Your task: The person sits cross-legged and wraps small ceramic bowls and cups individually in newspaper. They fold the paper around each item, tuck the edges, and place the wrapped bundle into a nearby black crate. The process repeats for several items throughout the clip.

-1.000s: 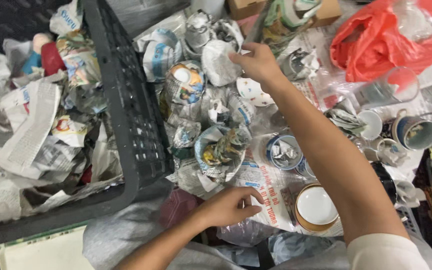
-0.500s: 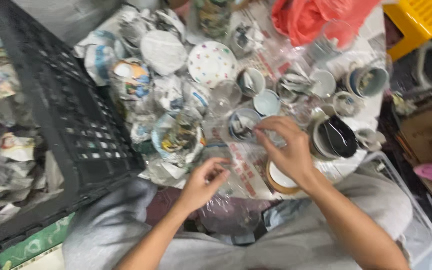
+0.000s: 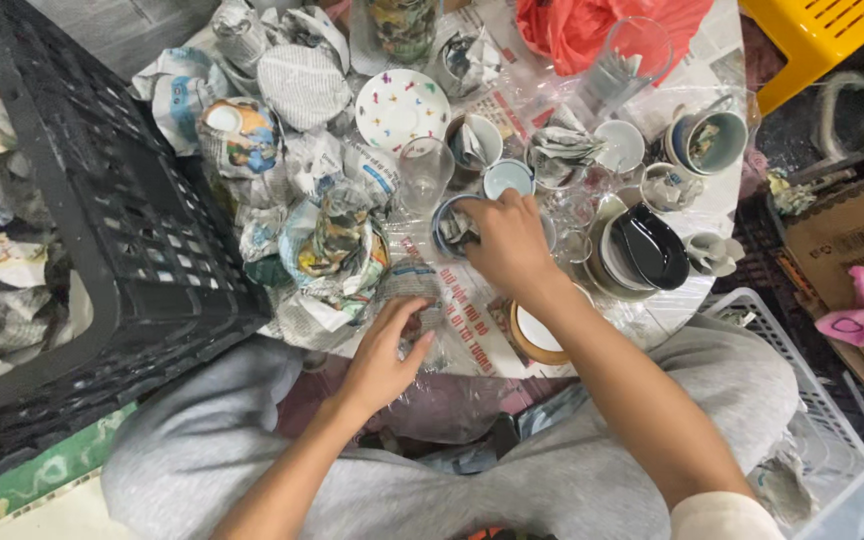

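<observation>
Right hand (image 3: 509, 243) down on a small bowl (image 3: 455, 226) stuffed with newspaper, fingers curled over the rim and the paper wad, gripping it at the centre of the table (image 3: 682, 300). Left hand (image 3: 382, 355) lower, at the near edge, fingers spread and slightly bent, resting on a crumpled sheet of paper (image 3: 414, 290) under clear plastic (pressing or pinching, cannot tell). Just left of the bowl, a wrapped bundle (image 3: 334, 245) of printed newspaper; above it a clear glass (image 3: 424, 172), upright. Beyond that, a white plate (image 3: 402, 108) with coloured specks, lying flat. Right of the hand, a black spoon-shaped dish (image 3: 652, 245) stacked on plates, touching them. Near the wrist, a gold-rimmed saucer (image 3: 537, 335) half hidden by the forearm. Further right, a blue cup (image 3: 704, 140) with paper inside, and a small white cup (image 3: 620, 145) beside it. Far left, a black crate (image 3: 102, 220) tilted against the table, crumpled paper behind it. Top right, a red bag (image 3: 572, 30) and a yellow stool (image 3: 812, 35). Grey trousers (image 3: 552, 480) below, knees wide apart.
</observation>
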